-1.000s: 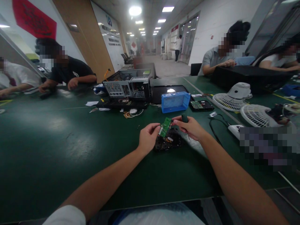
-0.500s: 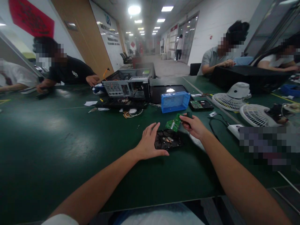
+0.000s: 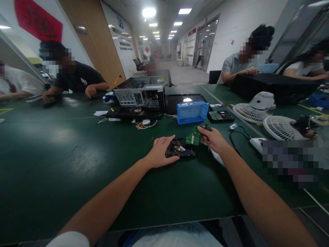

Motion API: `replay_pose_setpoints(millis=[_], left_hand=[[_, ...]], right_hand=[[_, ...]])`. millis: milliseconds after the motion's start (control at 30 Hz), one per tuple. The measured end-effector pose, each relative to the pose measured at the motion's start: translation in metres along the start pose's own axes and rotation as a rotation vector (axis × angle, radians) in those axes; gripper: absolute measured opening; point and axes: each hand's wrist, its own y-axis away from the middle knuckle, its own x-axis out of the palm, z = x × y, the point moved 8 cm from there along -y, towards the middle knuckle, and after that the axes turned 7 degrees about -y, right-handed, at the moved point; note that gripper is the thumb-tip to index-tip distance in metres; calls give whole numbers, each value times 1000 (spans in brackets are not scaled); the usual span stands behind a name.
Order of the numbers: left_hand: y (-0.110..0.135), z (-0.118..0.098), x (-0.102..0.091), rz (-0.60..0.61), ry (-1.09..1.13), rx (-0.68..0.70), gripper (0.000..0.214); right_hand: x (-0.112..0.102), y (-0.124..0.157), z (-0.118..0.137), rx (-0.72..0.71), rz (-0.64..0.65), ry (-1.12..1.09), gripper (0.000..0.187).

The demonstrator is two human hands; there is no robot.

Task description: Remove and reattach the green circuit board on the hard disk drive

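Note:
My left hand (image 3: 160,152) grips the left end of a black hard drive (image 3: 177,151) lying on the green table, fingers along its far edge and thumb along its near edge. Small metallic parts show on the drive's upper face. In my right hand (image 3: 213,139), a green circuit board (image 3: 192,138) is pinched between thumb and fingertips. The same hand also holds a screwdriver (image 3: 208,127) with a dark handle, its thin shaft pointing down below the fingers. The board hangs tilted over the drive's far right corner; whether they touch I cannot tell.
Beyond my hands stand a blue plastic bin (image 3: 192,112) and an open computer case (image 3: 140,94). Another drive with a green board (image 3: 221,116) lies to the right, near white fan parts (image 3: 253,108) and a power strip (image 3: 257,141). Other people sit around the table (image 3: 89,192).
My left hand has closed from a spread pose onto the hard drive, which has shifted slightly left and away from me. The circuit board has turned in my right hand.

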Motion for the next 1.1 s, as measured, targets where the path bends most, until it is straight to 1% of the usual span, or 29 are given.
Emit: replay_pose_setpoints(millis=[100,167,233,300,367,467,500,633,700,767,833,900,1100], left_hand=[[-5,7,0,-3,6,14,97],[-6,9,-2,-29,-10,6,95],[-6,6,-5,-76,-58,2,90],[-4,-4,-10,-134,-131,17,85],[-1,-19,-13,-197,-206,37,77],[4,-49,-14,-283,-267,76,53],[5,-62,-11,-287,-266,127,46],[5,-117,13,-227,-302,426,33],[3,-135,25,-203,-323,524,28],[1,-146,34,-195,-325,575,27],[2,-150,38,-188,-316,594,28],[3,-147,38,-174,-309,580,29],[6,-122,24,-106,-282,501,33]], right_hand=[[3,2,-2,9,3,55,47],[6,4,-3,13,9,81,47],[7,5,-4,16,10,98,48],[9,6,-5,22,12,119,48],[11,6,-6,33,29,142,48],[14,6,-9,49,56,159,47],[15,7,-10,53,56,160,47],[16,9,-11,64,41,140,49],[17,10,-11,73,42,134,50],[17,11,-12,82,45,137,50],[17,11,-13,92,52,141,49],[17,11,-14,96,60,140,48],[20,10,-16,101,71,144,46]])
